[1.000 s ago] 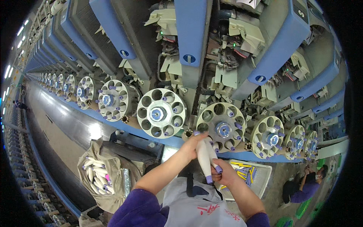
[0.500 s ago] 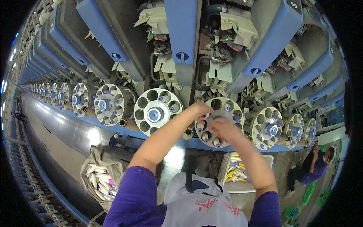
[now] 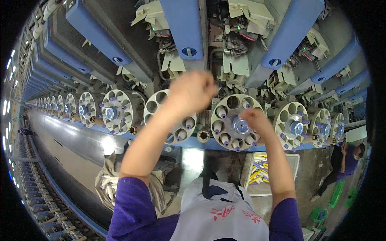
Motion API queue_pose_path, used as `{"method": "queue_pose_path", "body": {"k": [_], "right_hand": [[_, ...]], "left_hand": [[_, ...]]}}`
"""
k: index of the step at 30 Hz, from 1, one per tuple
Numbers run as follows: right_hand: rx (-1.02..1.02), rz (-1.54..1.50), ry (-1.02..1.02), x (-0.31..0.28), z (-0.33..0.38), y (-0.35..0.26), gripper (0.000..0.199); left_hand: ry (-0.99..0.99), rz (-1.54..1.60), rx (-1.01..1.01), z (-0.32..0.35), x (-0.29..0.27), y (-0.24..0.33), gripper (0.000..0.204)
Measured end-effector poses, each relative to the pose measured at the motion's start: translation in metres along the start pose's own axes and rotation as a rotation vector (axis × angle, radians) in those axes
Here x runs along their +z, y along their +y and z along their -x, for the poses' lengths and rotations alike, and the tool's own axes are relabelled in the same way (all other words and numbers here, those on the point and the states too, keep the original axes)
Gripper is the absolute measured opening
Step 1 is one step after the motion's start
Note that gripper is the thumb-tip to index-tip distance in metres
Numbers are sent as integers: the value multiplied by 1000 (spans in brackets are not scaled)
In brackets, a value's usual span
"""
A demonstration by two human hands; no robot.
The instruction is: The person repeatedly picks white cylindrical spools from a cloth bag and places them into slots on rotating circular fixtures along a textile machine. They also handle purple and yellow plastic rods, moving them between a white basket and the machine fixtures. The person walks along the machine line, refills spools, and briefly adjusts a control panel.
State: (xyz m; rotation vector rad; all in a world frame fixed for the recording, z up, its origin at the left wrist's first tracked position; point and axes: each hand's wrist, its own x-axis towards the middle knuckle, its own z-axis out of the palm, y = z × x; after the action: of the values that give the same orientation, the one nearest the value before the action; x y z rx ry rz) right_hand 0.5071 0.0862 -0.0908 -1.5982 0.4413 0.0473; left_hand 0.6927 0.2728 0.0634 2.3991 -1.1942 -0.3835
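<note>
My left hand, smeared by motion, is raised above the upper right edge of a round cream bobbin magazine. My forearm covers much of that disc; white bobbins with purple tips sit in its lower right holes. My right hand is at the right side of the neighbouring magazine, close to its clear and blue hub. Several purple-tipped bobbins fill holes around this disc. Blur hides the fingers of both hands and anything they may hold.
More magazines line the machine to both sides, beneath blue panels. Below stand a cloth sack of white bobbins and a pale bin of yellow, purple and white tubes. Another person is at the far right.
My left hand has left the right magazine and moved up and left. My right hand stays at that magazine, now beside its hub. The left disc's bobbins show lower than before.
</note>
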Motion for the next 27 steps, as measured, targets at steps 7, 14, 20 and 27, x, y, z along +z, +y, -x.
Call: {"method": "queue_pose_path", "body": {"k": [7, 14, 20, 27], "right_hand": [[-75, 539, 138, -23, -31, 9, 23], [-102, 1075, 33, -22, -35, 25, 16], [-431, 947, 298, 32, -43, -42, 36], [202, -201, -92, 72, 28, -28, 28]], "left_hand": [[-160, -740, 451, 42, 231, -52, 13], [305, 256, 241, 38, 138, -62, 21], [400, 1949, -88, 14, 100, -61, 40], [715, 2270, -404, 3, 77, -101, 48]]}}
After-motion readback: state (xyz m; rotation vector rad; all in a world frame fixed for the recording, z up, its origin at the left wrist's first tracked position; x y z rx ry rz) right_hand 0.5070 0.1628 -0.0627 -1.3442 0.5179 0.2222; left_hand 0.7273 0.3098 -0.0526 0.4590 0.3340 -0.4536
